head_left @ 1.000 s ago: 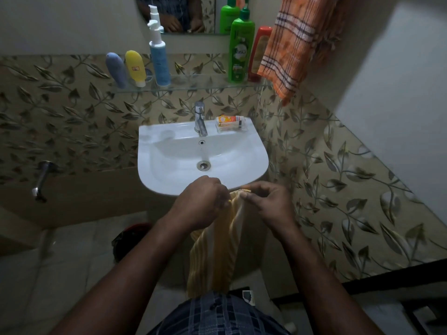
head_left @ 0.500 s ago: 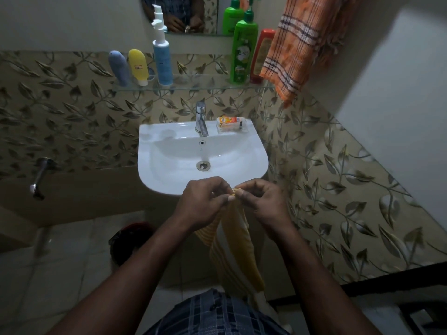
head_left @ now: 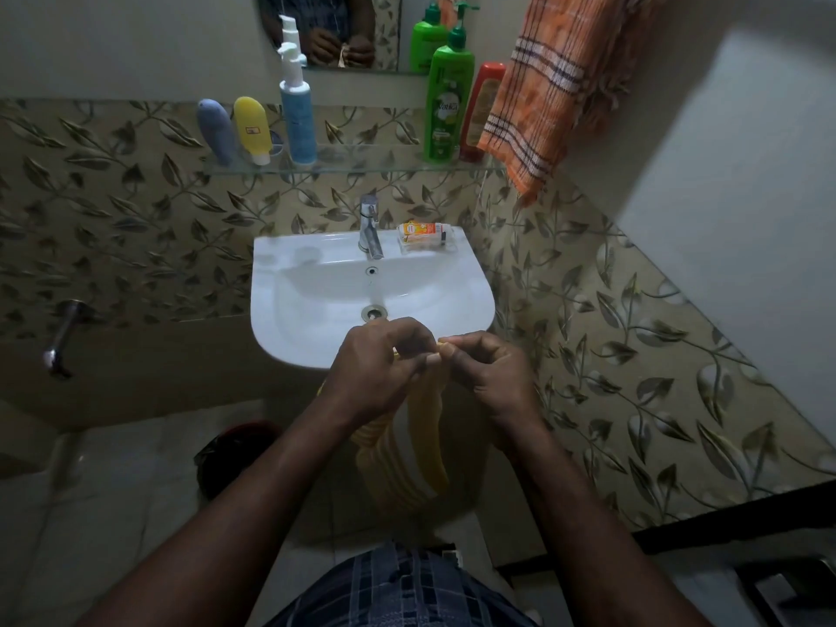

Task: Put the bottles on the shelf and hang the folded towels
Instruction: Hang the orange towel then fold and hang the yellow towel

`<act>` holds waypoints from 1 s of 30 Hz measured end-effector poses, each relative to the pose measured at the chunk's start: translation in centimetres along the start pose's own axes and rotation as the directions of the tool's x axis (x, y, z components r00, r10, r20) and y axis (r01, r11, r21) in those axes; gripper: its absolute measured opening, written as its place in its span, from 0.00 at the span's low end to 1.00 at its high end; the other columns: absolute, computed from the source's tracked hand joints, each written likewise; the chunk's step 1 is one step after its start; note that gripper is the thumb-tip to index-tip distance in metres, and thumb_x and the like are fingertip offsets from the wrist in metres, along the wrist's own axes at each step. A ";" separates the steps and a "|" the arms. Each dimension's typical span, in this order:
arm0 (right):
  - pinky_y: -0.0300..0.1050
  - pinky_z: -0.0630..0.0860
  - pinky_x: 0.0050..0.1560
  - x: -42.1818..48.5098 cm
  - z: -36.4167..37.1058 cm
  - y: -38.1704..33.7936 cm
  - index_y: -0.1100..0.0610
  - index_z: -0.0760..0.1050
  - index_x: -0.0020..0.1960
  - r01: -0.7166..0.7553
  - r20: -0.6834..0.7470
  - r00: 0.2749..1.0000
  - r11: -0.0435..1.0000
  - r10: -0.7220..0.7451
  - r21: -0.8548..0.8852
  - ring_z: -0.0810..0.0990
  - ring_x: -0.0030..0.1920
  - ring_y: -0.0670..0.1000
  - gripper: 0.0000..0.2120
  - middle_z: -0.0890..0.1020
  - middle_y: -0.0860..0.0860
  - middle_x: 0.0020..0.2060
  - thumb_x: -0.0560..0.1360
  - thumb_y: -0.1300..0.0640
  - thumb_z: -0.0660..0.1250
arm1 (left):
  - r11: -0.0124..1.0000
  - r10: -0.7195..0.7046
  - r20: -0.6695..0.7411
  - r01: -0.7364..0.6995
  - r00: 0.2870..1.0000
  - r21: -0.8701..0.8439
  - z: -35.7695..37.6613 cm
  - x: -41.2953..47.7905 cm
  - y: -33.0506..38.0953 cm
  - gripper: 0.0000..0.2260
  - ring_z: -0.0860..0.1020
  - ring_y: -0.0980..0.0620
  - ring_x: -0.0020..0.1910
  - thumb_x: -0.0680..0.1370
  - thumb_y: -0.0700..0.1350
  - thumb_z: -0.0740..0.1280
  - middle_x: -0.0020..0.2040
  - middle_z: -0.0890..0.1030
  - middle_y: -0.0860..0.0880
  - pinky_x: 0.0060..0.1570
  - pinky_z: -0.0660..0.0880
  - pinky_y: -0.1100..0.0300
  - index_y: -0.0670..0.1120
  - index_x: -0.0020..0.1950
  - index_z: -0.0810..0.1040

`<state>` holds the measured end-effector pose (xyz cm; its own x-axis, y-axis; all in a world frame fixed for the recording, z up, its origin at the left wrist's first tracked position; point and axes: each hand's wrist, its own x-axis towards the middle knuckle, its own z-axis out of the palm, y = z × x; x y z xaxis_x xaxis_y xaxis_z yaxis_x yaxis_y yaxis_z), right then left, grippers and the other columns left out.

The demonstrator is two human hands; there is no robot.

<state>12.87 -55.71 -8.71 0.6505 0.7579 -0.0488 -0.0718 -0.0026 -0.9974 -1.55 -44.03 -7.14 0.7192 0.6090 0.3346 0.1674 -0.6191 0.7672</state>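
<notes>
Wall: leaf-patterned tile, plain painted band above it.

Sink (head_left: 316, 328): white basin at centre, tap (head_left: 370, 228) at its 12 o'clock, a small orange packet (head_left: 423, 229) on the rim at 1 o'clock.

Orange checked towel (head_left: 543, 92): hangs at 1 o'clock of the sink, its lower corner just beside the right end of the shelf.

Glass shelf (head_left: 362, 162): above the sink. Carries, left to right, a blue-grey tube (head_left: 216, 131), a yellow tube (head_left: 251, 129), a blue pump bottle (head_left: 296, 110), a green pump bottle (head_left: 448, 106) and a red bottle (head_left: 482, 110), the last two touching.

Yellow striped towel (head_left: 425, 450): at 6 o'clock of the sink, gathered at its top edge and hanging in narrow folds. Against the frame half a second back, the cloth is bunched tighter and hangs straighter, and both hands sit a little closer to the basin's front rim.

Left hand (head_left: 375, 373): grip closed on the yellow striped towel, fingers curled over the top edge.

Right hand (head_left: 491, 373): grip pinched shut on the same edge, thumb and fingertips meeting just beside the left hand's knuckles.
</notes>
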 end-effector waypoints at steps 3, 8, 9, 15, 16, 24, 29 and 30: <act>0.46 0.84 0.51 0.0 0.2 0.0 0.62 0.85 0.49 -0.001 -0.015 1.000 0.999 0.002 0.048 0.87 0.48 0.53 0.03 0.88 0.56 0.45 0.76 0.66 0.75 | 1.000 -0.018 0.035 0.018 0.999 -0.017 -0.4 0.2 0.3 0.04 0.80 0.60 0.42 0.75 0.48 0.78 0.40 0.82 0.61 0.44 0.75 0.59 0.52 0.48 0.85; 0.49 0.85 0.53 -0.1 0.7 -0.4 0.64 0.85 0.53 0.016 -0.016 1.000 0.995 -0.014 0.098 0.87 0.49 0.56 0.05 0.88 0.61 0.48 0.78 0.66 0.72 | 0.996 -0.055 -0.032 0.053 0.998 -0.077 -0.5 0.4 0.4 0.03 0.84 0.55 0.45 0.76 0.50 0.76 0.43 0.85 0.57 0.48 0.82 0.51 0.54 0.46 0.84; 0.47 0.85 0.52 -0.2 0.8 -0.5 0.63 0.85 0.53 0.027 -0.013 1.000 0.996 -0.026 0.084 0.88 0.49 0.55 0.05 0.88 0.60 0.48 0.78 0.66 0.72 | 0.994 -0.077 -0.053 0.073 0.996 -0.077 -0.4 0.4 0.4 0.03 0.84 0.55 0.45 0.76 0.50 0.77 0.43 0.86 0.56 0.47 0.83 0.51 0.53 0.46 0.84; 0.50 0.84 0.58 -0.4 0.6 -0.3 0.62 0.85 0.59 0.072 0.100 0.992 0.994 -0.081 0.088 0.87 0.57 0.57 0.11 0.88 0.57 0.53 0.76 0.65 0.75 | 0.983 -0.167 -0.132 0.155 0.977 -0.095 -0.7 0.1 0.8 0.05 0.85 0.57 0.44 0.75 0.47 0.79 0.43 0.86 0.54 0.41 0.78 0.66 0.50 0.46 0.84; 0.51 0.84 0.59 -0.5 0.6 -0.3 0.62 0.85 0.60 0.076 0.119 0.989 0.994 -0.086 0.080 0.86 0.59 0.57 0.13 0.88 0.56 0.54 0.75 0.65 0.76 | 0.980 -0.182 -0.133 0.168 0.974 -0.109 -0.8 0.1 0.9 0.06 0.85 0.57 0.43 0.75 0.47 0.79 0.42 0.86 0.54 0.39 0.77 0.69 0.50 0.46 0.83; 0.52 0.84 0.56 0.1 0.7 0.1 0.63 0.85 0.57 0.065 0.081 0.994 0.995 -0.071 0.075 0.88 0.55 0.58 0.13 0.89 0.58 0.51 0.73 0.67 0.78 | 0.986 -0.152 -0.082 0.144 0.985 -0.086 -0.8 0.3 1.4 0.08 0.85 0.55 0.43 0.77 0.46 0.77 0.42 0.85 0.53 0.38 0.75 0.69 0.54 0.45 0.79; 0.49 0.85 0.54 0.0 0.6 -0.2 0.64 0.86 0.54 0.095 0.044 0.994 0.994 -0.097 0.045 0.88 0.53 0.58 0.11 0.89 0.57 0.49 0.72 0.68 0.78 | 0.989 -0.135 -0.102 0.128 0.986 -0.072 -0.2 0.4 1.3 0.07 0.85 0.54 0.44 0.77 0.47 0.77 0.44 0.85 0.51 0.40 0.79 0.60 0.53 0.46 0.79; 0.49 0.85 0.54 0.1 0.6 -0.2 0.63 0.86 0.54 0.103 0.032 0.994 0.994 -0.104 0.042 0.88 0.53 0.58 0.11 0.89 0.58 0.49 0.72 0.67 0.78 | 0.987 -0.148 -0.113 0.139 0.983 -0.079 -0.1 0.5 1.4 0.08 0.85 0.54 0.44 0.76 0.48 0.77 0.44 0.85 0.51 0.40 0.80 0.59 0.54 0.46 0.79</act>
<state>12.56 -55.24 -8.53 0.6298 0.7747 0.0572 -0.0361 0.1027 -0.9941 -1.06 -44.56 -5.86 0.6056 0.7460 0.2772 0.2124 -0.4872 0.8471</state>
